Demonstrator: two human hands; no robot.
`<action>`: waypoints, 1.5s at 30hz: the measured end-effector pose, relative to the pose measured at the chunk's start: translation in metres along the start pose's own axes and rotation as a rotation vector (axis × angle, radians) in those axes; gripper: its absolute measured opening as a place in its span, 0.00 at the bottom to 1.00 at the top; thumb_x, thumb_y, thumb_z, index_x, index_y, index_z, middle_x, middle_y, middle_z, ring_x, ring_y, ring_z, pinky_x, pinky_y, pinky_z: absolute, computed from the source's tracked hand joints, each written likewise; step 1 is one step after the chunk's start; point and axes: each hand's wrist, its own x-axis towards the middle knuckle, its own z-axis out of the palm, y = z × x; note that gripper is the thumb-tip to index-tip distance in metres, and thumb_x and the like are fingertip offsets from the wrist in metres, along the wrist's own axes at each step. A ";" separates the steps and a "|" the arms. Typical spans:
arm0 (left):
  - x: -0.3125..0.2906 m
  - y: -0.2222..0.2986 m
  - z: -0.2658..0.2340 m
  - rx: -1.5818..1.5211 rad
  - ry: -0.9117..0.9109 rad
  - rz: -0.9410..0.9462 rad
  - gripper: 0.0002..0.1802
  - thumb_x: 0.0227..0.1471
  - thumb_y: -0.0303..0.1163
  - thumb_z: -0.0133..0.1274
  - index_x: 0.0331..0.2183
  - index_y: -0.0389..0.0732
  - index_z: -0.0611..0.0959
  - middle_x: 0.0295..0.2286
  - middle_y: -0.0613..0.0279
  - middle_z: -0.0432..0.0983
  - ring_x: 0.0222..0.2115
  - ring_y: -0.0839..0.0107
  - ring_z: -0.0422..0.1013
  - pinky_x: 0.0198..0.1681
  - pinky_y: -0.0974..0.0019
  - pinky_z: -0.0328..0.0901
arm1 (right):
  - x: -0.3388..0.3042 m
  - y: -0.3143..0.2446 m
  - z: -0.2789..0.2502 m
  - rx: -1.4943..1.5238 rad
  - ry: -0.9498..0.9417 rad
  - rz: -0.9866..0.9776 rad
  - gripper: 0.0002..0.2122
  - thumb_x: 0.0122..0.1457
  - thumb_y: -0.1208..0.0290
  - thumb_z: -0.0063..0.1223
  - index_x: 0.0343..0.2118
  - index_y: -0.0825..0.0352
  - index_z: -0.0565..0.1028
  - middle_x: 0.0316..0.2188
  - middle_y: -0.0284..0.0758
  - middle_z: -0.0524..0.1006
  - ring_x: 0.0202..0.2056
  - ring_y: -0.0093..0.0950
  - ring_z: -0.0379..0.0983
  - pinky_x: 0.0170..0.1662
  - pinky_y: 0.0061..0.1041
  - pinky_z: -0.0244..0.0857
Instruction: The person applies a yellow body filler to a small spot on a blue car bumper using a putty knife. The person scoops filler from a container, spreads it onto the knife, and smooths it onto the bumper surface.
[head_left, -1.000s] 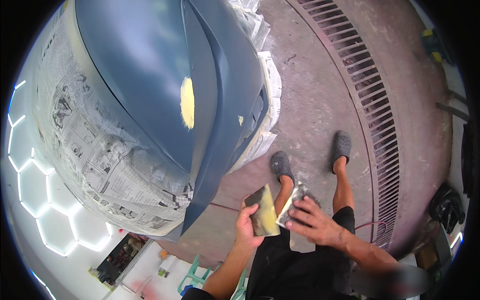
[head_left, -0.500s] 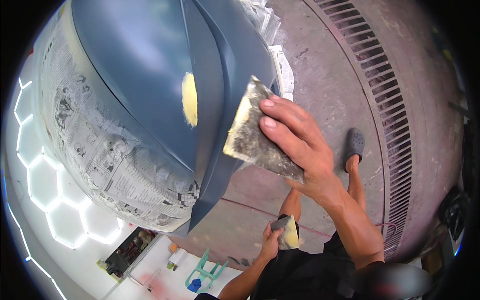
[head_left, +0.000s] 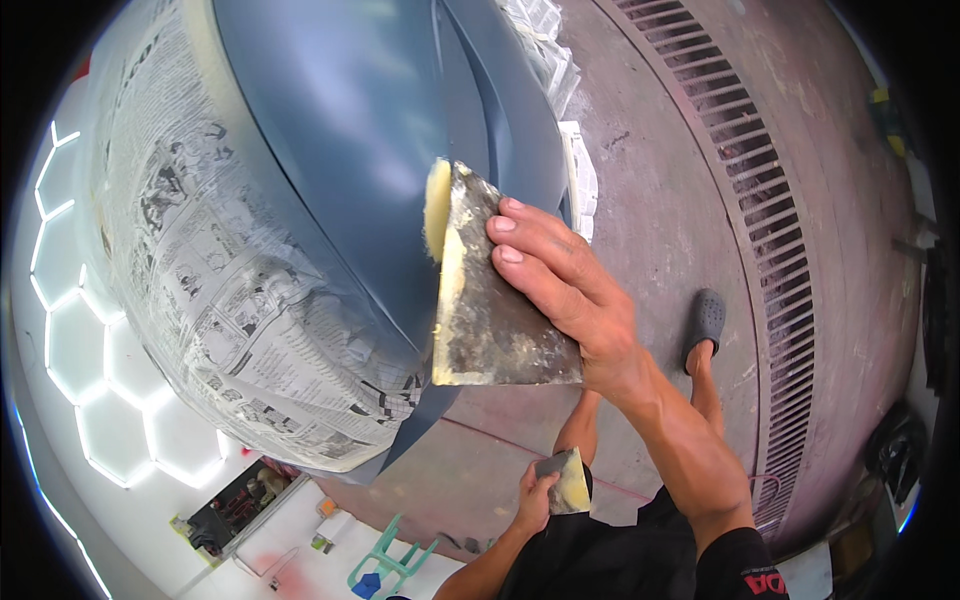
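Observation:
My right hand [head_left: 560, 280] grips a flat, dark putty spreader [head_left: 510, 325], its fingers stretched along one face and yellow putty smeared down the left edge. That edge stands right beside a yellow putty patch [head_left: 437, 208] on the blue-grey car panel [head_left: 340, 120], hiding part of the panel's crease; whether it touches cannot be told. Lower down, close to my body, my left hand [head_left: 535, 500] is closed on a second spreader [head_left: 566, 482], which carries a lump of yellow putty on its face.
Newspaper masking [head_left: 270, 330] covers the panel's left side, and more paper [head_left: 578, 180] hangs at its right edge. A floor grate [head_left: 775, 230] curves along the right. Near my feet is a grey clog [head_left: 706, 318]. A green stool [head_left: 390, 560] stands at the lower left.
My right hand's spreader has come up close to the putty patch and now hides its lower right surroundings. The view has shifted slightly; my left hand still holds its spreader low down.

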 end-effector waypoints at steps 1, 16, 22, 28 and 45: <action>0.001 -0.002 -0.002 0.001 -0.011 0.014 0.09 0.61 0.25 0.56 0.44 0.38 0.79 0.39 0.68 0.78 0.42 0.78 0.72 0.50 0.70 0.68 | 0.001 -0.001 0.002 0.008 0.011 0.002 0.28 0.52 0.75 0.71 0.59 0.70 0.79 0.60 0.46 0.78 0.64 0.49 0.73 0.67 0.51 0.63; 0.000 -0.009 -0.004 -0.029 -0.034 0.045 0.09 0.61 0.24 0.56 0.44 0.38 0.80 0.38 0.67 0.79 0.41 0.78 0.74 0.49 0.69 0.69 | 0.004 0.001 0.005 -0.040 -0.024 0.017 0.27 0.54 0.75 0.70 0.59 0.70 0.78 0.61 0.46 0.77 0.65 0.48 0.71 0.68 0.50 0.62; -0.001 -0.011 -0.003 -0.044 -0.025 0.040 0.09 0.61 0.22 0.55 0.44 0.38 0.79 0.39 0.66 0.79 0.42 0.76 0.75 0.50 0.67 0.70 | -0.001 0.005 0.004 -0.058 -0.040 -0.004 0.27 0.53 0.75 0.70 0.59 0.70 0.79 0.61 0.46 0.77 0.65 0.49 0.71 0.68 0.50 0.61; 0.001 -0.015 -0.008 -0.051 -0.028 0.035 0.09 0.61 0.23 0.56 0.44 0.38 0.79 0.39 0.66 0.79 0.42 0.76 0.75 0.50 0.68 0.69 | -0.006 0.005 0.003 -0.089 -0.079 -0.009 0.26 0.54 0.75 0.69 0.59 0.68 0.80 0.61 0.44 0.78 0.65 0.47 0.71 0.68 0.48 0.61; -0.004 -0.008 -0.009 -0.065 -0.056 0.045 0.10 0.62 0.25 0.56 0.45 0.38 0.80 0.39 0.69 0.79 0.42 0.79 0.73 0.50 0.70 0.67 | -0.027 -0.004 0.005 -0.198 -0.092 -0.006 0.23 0.58 0.76 0.62 0.59 0.64 0.80 0.62 0.40 0.78 0.65 0.45 0.71 0.70 0.50 0.58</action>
